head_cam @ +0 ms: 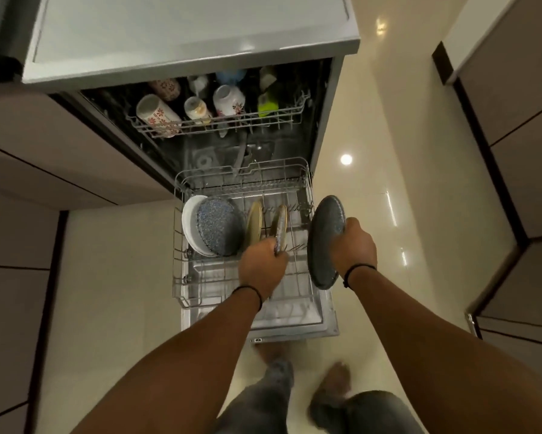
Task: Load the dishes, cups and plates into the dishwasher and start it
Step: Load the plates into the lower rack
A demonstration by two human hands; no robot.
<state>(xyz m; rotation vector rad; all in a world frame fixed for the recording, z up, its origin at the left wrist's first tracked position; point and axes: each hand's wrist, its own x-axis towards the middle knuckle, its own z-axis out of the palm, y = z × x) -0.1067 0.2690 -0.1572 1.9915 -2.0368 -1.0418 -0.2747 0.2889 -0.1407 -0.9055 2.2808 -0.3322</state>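
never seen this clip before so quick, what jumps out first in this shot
Two hands reach over the pulled-out lower rack of the open dishwasher: the right hand holds a large dark speckled plate on edge above the rack's right side, while the left hand grips a smaller plate standing among the tines. At the rack's left stand a white plate and a blue speckled one; patterned cups fill the upper rack.

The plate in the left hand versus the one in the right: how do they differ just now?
The left hand grips a smaller brownish plate standing among the lower rack tines. The right hand holds a larger dark speckled plate beyond the rack's right edge, not yet slotted. Both stand on edge.
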